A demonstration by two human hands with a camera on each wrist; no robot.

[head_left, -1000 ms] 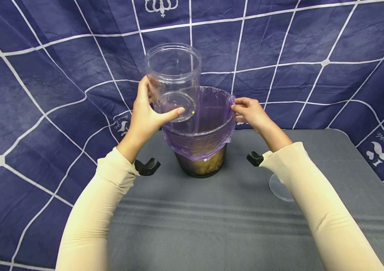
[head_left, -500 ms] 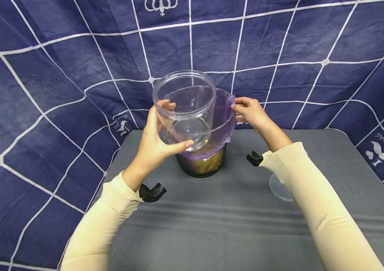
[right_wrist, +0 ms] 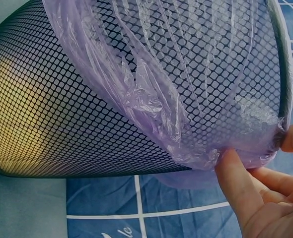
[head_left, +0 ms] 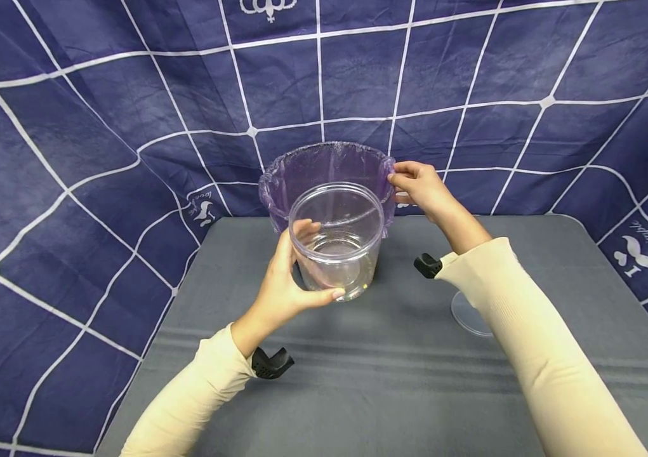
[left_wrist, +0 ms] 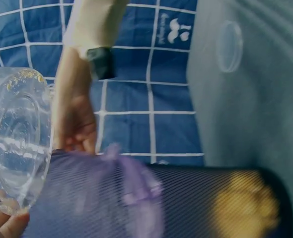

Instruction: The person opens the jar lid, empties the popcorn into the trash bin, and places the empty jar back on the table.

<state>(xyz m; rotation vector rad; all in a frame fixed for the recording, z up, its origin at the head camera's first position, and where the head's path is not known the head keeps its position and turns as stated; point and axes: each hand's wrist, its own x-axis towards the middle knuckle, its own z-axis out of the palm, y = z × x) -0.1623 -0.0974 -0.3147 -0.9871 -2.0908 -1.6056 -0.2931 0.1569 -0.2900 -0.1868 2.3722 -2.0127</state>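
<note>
My left hand [head_left: 286, 289] grips a clear plastic jar [head_left: 352, 273], thumb on the near side and fingers round the back. Its mouth faces up towards the head camera, and yellow crumbs cling inside near the base [left_wrist: 25, 134] in the left wrist view. Behind the jar stands a black mesh bin [right_wrist: 82, 124], lined with a purple plastic bag [head_left: 329, 158] folded over its rim. My right hand [head_left: 423, 190] pinches the bag at the rim's right side. Yellowish contents [right_wrist: 17, 114] show through the bin's lower mesh. The jar hides most of the bin in the head view.
A clear round lid [head_left: 468, 313] lies on the grey tabletop [head_left: 369, 387], partly behind the right forearm. Blue cloth with white grid lines [head_left: 472, 63] hangs behind and on both sides. A black wrist mount [head_left: 272, 364] sticks out from each sleeve.
My left hand has brought the jar down and towards me, from above the bin's left side to in front of it. The right hand stays at the rim with the bag.
</note>
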